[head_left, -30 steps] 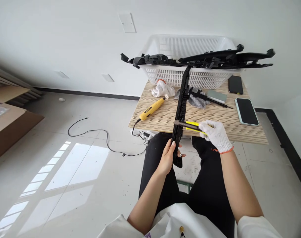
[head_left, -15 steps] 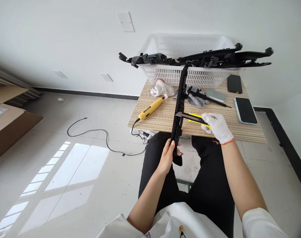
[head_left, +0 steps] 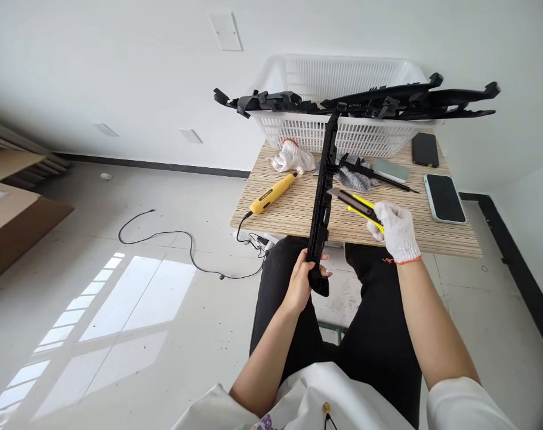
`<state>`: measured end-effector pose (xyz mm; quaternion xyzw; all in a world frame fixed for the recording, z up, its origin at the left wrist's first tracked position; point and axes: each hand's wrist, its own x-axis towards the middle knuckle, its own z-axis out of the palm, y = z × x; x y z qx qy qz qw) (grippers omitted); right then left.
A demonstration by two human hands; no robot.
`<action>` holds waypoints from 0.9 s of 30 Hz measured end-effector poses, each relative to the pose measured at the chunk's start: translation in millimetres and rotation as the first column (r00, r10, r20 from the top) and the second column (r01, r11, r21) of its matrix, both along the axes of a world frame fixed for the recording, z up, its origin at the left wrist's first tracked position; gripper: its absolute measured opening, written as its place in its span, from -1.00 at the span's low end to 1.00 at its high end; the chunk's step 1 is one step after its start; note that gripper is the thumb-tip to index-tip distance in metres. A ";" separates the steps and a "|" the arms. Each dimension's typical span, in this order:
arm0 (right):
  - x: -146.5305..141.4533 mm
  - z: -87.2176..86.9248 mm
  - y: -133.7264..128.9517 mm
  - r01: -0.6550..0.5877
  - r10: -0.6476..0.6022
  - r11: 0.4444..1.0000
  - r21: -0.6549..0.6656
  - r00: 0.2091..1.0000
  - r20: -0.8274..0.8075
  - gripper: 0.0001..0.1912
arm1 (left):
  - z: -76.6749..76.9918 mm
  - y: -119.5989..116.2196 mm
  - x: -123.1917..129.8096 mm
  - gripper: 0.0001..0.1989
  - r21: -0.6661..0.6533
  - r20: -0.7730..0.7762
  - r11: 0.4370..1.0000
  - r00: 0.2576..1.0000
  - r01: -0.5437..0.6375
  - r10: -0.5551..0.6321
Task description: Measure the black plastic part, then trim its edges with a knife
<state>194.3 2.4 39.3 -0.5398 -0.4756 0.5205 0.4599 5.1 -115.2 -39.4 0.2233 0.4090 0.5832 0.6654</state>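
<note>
My bare left hand (head_left: 302, 279) is closed around the lower end of a long black plastic trim piece (head_left: 324, 197), which stands nearly upright over the table edge and my lap. In a white knit glove, my right hand (head_left: 394, 230) grips a yellow utility knife (head_left: 365, 211). Its blade is out and points left, its tip at the right edge of the trim piece; whether it touches cannot be made out. The trim's upper end overlaps the front of a white plastic basket (head_left: 298, 128) in the picture.
Several similar black parts (head_left: 388, 103) lie across the basket. On the wooden table (head_left: 293, 221) are a yellow corded tool (head_left: 272, 194), a white glove (head_left: 293, 158), a grey cloth (head_left: 355, 180), black calipers (head_left: 372, 174), and two phones (head_left: 445, 198). A black cable (head_left: 193, 254) runs over the floor.
The knife's tip has moved up along the trim piece and slightly right, and the knife is now more tilted. My left hand keeps its hold on the trim.
</note>
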 end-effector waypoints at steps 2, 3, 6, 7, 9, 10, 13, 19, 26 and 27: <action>-0.8 -0.2 -0.8 -0.006 0.006 1.000 0.002 1.000 -0.001 -0.58 | -0.2 0.0 0.8 -0.83 -0.016 -0.005 1.000 1.000 0.000 0.000; -1.1 -0.1 -1.1 -0.050 0.051 0.998 -0.026 0.999 0.009 -0.59 | -0.3 0.1 1.3 -0.82 -0.023 -0.009 1.000 1.000 0.000 0.000; -0.9 0.1 -1.7 -0.060 0.061 0.997 -0.053 0.998 0.015 -0.60 | 0.0 0.0 2.4 -0.76 -0.038 -0.024 0.999 1.000 -0.004 0.003; -0.6 0.2 -2.0 -0.038 0.038 0.999 -0.038 0.999 0.006 -0.59 | 0.4 -0.3 2.4 -0.73 -0.040 -0.027 0.999 1.000 0.002 -0.003; 0.0 0.2 -3.2 -0.097 0.097 0.994 -0.046 0.995 -0.001 -0.59 | 1.9 -1.0 1.9 -0.67 -0.042 -0.024 0.999 0.999 0.026 -0.027; 0.1 0.1 -4.0 -0.158 0.159 0.985 -0.070 0.987 0.001 -0.61 | 2.9 -1.3 1.3 -0.64 -0.044 -0.016 0.998 0.999 0.040 -0.041; -1.3 -0.5 -6.0 -0.139 0.140 0.987 -0.085 0.990 -0.002 -0.63 | 6.9 -2.1 -1.6 -0.54 -0.068 0.029 0.995 0.997 0.071 -0.070; -4.0 -2.6 -6.8 -0.158 0.161 0.984 -0.080 0.986 0.031 -0.71 | 18.5 -4.0 -10.7 -0.46 -0.071 0.212 0.979 0.962 0.192 -0.173; -2.7 -2.0 -6.9 -0.128 0.129 0.989 -0.074 0.992 0.000 -0.68 | 26.2 -8.2 -18.7 -0.35 -0.036 0.382 0.964 0.895 0.262 -0.229; -2.6 -1.8 -6.9 -0.092 0.092 0.994 -0.055 0.996 -0.008 -0.66 | 26.2 -8.5 -18.6 -0.35 -0.031 0.381 0.965 0.895 0.262 -0.230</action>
